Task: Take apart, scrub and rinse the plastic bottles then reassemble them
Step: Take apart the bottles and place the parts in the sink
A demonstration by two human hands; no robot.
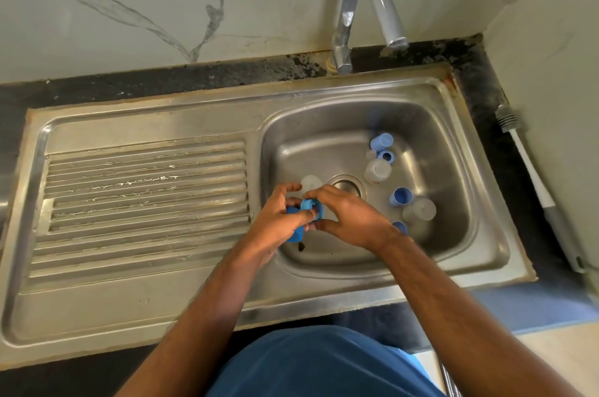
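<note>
Two hands are showing over the sink: the left hand [275, 218] and the right hand [348, 218], which together are holding one blue ring-shaped collar [311, 207] and one blue cap [295, 229]. Four more blue plastic pieces are lying loose in the basin: a tall cap [381, 141], a ring [385, 156], a wider cap [401, 197] and one piece [400, 226] partly hiding behind the right wrist. Three clear plastic bottle parts are sitting there too: one [377, 170] beside the drain, one [420, 210] at the right, one [311, 184] just above the fingers. One bottle brush [531, 182] is lying on the counter, one tap [366, 7] is standing behind one sink [453, 273]
</note>
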